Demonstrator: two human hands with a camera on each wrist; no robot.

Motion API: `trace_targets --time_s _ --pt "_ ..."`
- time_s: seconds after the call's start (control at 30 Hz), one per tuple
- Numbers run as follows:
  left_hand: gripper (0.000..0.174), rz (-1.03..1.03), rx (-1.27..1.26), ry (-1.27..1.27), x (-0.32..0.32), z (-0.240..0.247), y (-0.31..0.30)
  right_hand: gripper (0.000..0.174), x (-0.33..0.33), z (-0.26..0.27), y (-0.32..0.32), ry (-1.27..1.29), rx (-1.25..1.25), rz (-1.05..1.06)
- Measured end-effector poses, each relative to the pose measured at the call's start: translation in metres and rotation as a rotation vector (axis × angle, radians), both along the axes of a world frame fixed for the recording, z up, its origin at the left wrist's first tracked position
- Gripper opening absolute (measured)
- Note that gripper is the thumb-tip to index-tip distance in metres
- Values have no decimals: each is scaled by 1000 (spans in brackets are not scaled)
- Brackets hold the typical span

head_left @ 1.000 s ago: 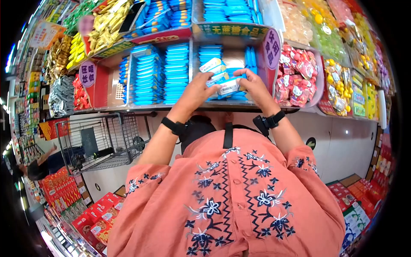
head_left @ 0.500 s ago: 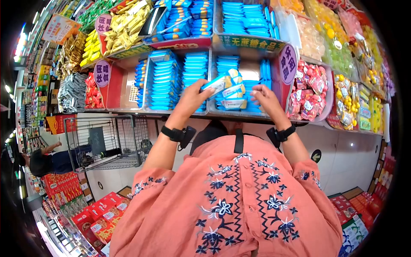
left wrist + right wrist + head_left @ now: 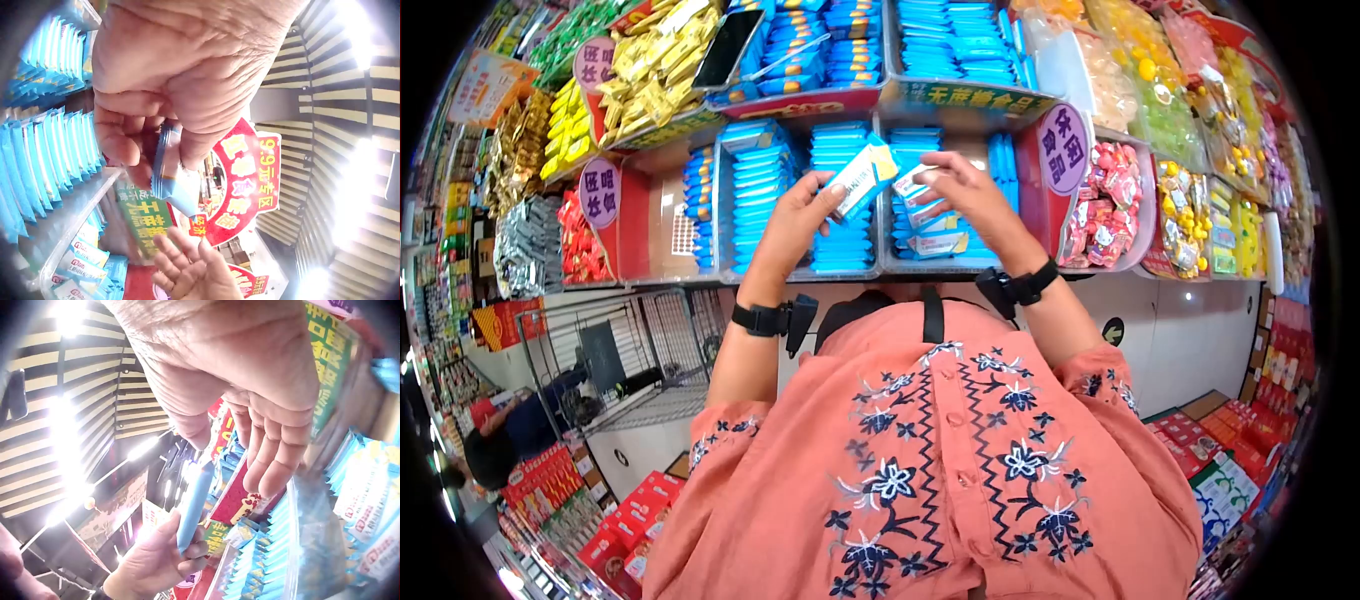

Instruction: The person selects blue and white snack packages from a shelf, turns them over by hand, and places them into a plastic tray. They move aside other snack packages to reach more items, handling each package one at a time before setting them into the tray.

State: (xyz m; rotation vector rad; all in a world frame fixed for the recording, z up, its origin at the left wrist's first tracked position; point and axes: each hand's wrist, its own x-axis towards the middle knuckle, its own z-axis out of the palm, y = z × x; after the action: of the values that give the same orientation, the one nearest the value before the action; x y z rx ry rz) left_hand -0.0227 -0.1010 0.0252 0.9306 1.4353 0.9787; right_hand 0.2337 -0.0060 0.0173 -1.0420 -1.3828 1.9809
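My left hand (image 3: 798, 222) pinches a blue-and-white wrapped packet (image 3: 862, 184) between thumb and fingers, above the bin of stacked blue packets (image 3: 840, 250). In the left wrist view the packet (image 3: 169, 165) shows between thumb and curled fingers. My right hand (image 3: 980, 205) hovers over the neighbouring bin, fingers spread and slightly bent, near white-labelled packets (image 3: 935, 240) lying loose there. The right wrist view shows that hand (image 3: 250, 381) with nothing between thumb and fingers, and the left hand (image 3: 153, 559) beyond, holding the packet (image 3: 195, 506) edge-on.
Pink-red wrapped sweets (image 3: 1105, 215) fill a tub on the right. Gold packets (image 3: 662, 65) and a dark phone-like slab (image 3: 728, 48) lie at the upper left. A wire shopping cart (image 3: 615, 360) stands below the shelf at left, with a person (image 3: 500, 440) beyond.
Both hands were together on packets a second ago; the left has since moved left, carrying a packet. The right let go and now hovers over the loose packets.
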Motion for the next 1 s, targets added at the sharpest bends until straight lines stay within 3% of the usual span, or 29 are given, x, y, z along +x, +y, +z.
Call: trace_targets --time_s 0.2,0.3,0.57,0.63,0.73,0.87,1.0 --pt "34 -279 60 87 38 -24 12 38 3 -27 13 -135 66 94" --pt "33 -364 11 87 46 -24 16 28 25 -22 2 -173 -61 67" --pt "32 -331 87 148 16 -40 21 26 71 -68 -23 -257 -134 -60" --pt "33 -289 70 120 5 -48 18 30 80 -92 -28 -348 -47 -65" --pt "34 -256 1 139 -9 -36 14 35 89 -110 -33 -780 320 19" --pt "34 -183 -28 138 -25 -33 6 34 88 -93 -21 -778 548 1" --pt "35 -113 -9 93 -38 -37 3 27 55 -34 38 -625 621 -118"
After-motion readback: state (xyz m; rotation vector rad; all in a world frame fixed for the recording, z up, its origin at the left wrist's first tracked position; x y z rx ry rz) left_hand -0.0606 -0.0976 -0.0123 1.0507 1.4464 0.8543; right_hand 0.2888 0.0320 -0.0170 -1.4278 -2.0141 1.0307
